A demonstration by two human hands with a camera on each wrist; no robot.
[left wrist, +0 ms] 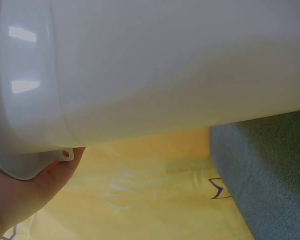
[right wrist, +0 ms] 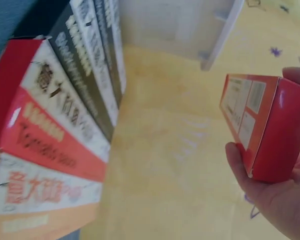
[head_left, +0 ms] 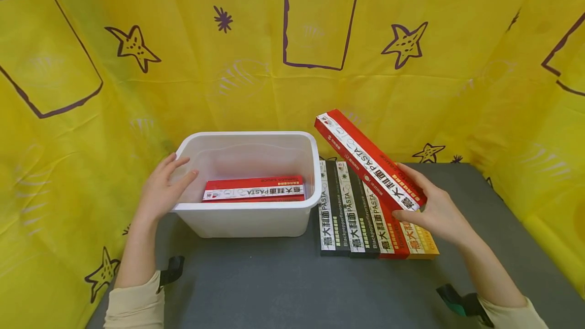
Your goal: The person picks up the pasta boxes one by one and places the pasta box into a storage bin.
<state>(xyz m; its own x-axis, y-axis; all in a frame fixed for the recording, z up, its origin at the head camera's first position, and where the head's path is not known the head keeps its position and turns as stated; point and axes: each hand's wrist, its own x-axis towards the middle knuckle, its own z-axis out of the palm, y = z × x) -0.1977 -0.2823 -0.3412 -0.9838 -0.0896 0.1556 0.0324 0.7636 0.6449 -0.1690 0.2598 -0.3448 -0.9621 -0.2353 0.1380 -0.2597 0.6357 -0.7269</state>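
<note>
My right hand [head_left: 436, 212] grips the lower end of a red pasta box [head_left: 370, 161], thumb on one side and fingers on the other. The box is held tilted above a row of upright pasta boxes. In the right wrist view, the held pasta box [right wrist: 262, 125] shows its end and a label side. At the left rim of the white plastic bin [head_left: 247, 222], my left hand [head_left: 162, 189] rests with fingers loosely extended over the edge. Inside the bin lie red pasta boxes [head_left: 256, 188]. The left wrist view shows mostly the bin's outer wall [left wrist: 165, 75].
Right of the bin, two black pasta boxes [head_left: 335, 248], a red pasta box [head_left: 394, 249] and an orange pasta box [head_left: 422, 249] stand side by side. They are on a dark grey table [head_left: 274, 288]. Yellow patterned cloth [head_left: 256, 29] hangs behind and at both sides.
</note>
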